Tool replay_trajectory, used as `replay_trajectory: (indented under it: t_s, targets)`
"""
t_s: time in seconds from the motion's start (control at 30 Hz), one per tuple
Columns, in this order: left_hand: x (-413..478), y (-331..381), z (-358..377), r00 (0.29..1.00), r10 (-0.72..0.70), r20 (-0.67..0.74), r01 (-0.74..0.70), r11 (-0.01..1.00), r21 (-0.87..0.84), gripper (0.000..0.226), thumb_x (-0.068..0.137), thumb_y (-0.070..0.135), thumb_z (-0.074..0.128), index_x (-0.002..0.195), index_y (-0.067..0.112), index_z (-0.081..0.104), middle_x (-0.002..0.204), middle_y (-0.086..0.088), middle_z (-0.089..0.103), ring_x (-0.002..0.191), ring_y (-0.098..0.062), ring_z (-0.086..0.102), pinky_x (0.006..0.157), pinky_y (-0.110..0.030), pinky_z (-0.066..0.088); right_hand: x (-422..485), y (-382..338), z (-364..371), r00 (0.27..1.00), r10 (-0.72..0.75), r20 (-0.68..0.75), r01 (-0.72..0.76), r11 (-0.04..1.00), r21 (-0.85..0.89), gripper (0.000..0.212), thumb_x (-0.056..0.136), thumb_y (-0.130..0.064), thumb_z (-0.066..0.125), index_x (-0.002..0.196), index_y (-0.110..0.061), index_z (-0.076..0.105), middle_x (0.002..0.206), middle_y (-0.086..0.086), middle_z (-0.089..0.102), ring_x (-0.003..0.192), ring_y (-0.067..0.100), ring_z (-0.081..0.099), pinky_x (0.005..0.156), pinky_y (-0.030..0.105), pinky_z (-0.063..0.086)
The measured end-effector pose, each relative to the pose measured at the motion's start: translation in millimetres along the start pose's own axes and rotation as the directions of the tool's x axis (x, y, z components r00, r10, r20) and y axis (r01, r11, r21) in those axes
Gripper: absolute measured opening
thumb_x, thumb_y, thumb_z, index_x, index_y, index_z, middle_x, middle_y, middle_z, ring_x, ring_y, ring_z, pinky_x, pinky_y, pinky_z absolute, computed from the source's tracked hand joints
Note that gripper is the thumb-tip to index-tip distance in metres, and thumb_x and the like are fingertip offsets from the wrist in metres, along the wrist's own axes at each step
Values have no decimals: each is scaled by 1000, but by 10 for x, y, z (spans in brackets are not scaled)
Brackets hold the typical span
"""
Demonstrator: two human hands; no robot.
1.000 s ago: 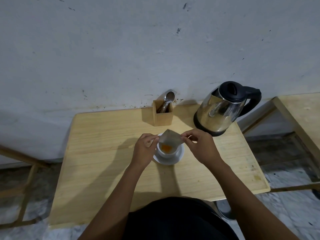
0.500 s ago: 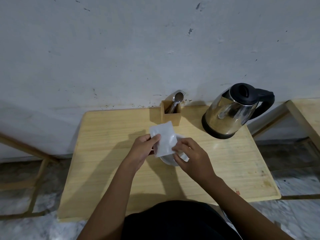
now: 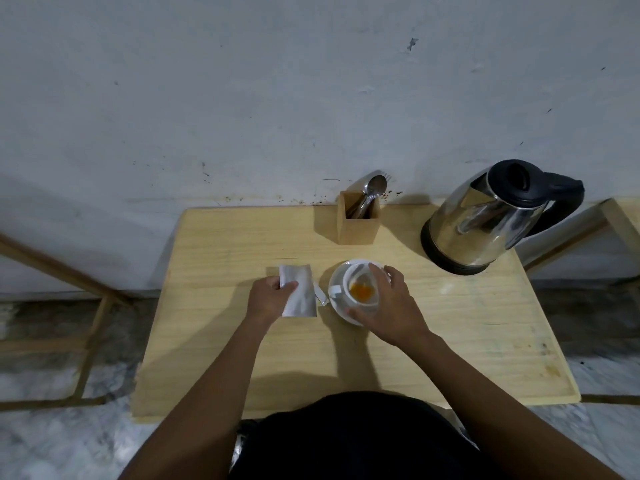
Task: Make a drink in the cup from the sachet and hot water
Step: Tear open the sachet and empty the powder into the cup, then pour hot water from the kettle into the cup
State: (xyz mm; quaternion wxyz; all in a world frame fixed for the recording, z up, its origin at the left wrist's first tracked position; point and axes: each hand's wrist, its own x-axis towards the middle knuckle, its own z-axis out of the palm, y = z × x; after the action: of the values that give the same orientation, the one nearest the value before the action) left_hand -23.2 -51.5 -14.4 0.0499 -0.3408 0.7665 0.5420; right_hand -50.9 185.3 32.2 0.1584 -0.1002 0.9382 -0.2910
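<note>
Sitting on its saucer [image 3: 337, 308] near the middle of the tabletop [image 3: 221, 244], the cup [image 3: 360, 289] already holds a heap of orange powder, so the step in hand looks like clearing the sachet away and readying the cup for water. The right hand [image 3: 388, 306] curls over the cup from its near right side, fingers spread around the rim — whether it truly grips or only steadies is hard to tell. The left hand [image 3: 272, 297] pinches the flat silver sachet [image 3: 298, 294] just left of the saucer, low over the wood. A small torn strip [image 3: 322, 299] lies between sachet and saucer.

To do this well, I would lay the sachet flat and well clear of the pouring path, then free the right hand for the kettle [image 3: 485, 220] — it stands at the back right, handle turned outward. Keep the cup centred on the saucer, and leave room for a spoon [image 3: 375, 187] from the wooden holder [image 3: 358, 225].
</note>
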Motion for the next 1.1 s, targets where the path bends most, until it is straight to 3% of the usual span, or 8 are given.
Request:
replay_trajectory:
  t_s: [0.1,0.13,0.23,0.33,0.47,0.77,0.9,1.1]
  targets:
    - [-37,-9,116,996,59,-61,-47,983,175,18,83,25,69,94,11,64,84,-8,63,82,-28,59,69,-33,46,-7,-32,-26,1000,17,-9,-17,1000,24,104,57,-78,62,144,-28,32,148,4,30,127,29,46,94,46,49]
    - [-54,-34,157,990,105,-99,-73,955,287,38,83,28,69,116,12,60,106,-10,65,100,-30,60,81,-37,49,-6,-33,-32,1000,23,-1,-23,999,25,106,54,-80,57,144,-28,33,148,3,30,126,29,47,93,46,49]
    - [-139,-127,248,953,297,-66,-198,770,607,61,87,36,60,142,19,39,142,-10,44,129,-30,43,100,-42,41,14,13,-29,1000,14,13,-15,1000,7,99,62,-72,64,144,-28,32,149,3,28,125,30,48,91,47,50]
    - [-235,-264,321,908,383,168,-392,641,660,53,95,37,36,146,25,33,157,-6,27,145,-25,25,112,-43,32,45,77,7,1000,15,17,-15,1000,-19,87,72,-56,72,144,-29,31,149,2,27,124,29,48,92,47,50]
    - [-251,-430,371,886,389,253,-440,531,724,58,92,40,19,142,22,42,157,-8,30,145,-27,29,113,-47,33,66,112,41,1000,13,2,-13,999,-43,82,77,-46,73,145,-29,31,149,2,28,120,31,51,90,45,50]
    - [-271,-361,423,885,402,235,-427,501,753,45,94,33,44,136,18,50,151,-13,40,139,-31,40,105,-50,37,51,111,49,1000,13,4,-12,1000,-13,81,78,-49,71,145,-28,31,149,1,26,121,29,51,91,46,51]
    - [-296,-241,419,904,396,162,-390,608,691,45,99,35,34,140,21,43,157,-8,28,141,-25,34,114,-46,27,60,125,-66,999,-33,26,33,999,-4,82,78,-54,69,145,-29,30,147,-2,32,122,21,49,89,43,52]
    - [-556,208,611,911,405,78,-405,841,360,33,94,47,45,111,25,63,106,7,66,91,-17,64,76,-34,52,14,231,-503,997,-8,-78,24,979,204,59,86,-50,65,138,-33,44,128,-15,53,110,3,54,88,32,50]
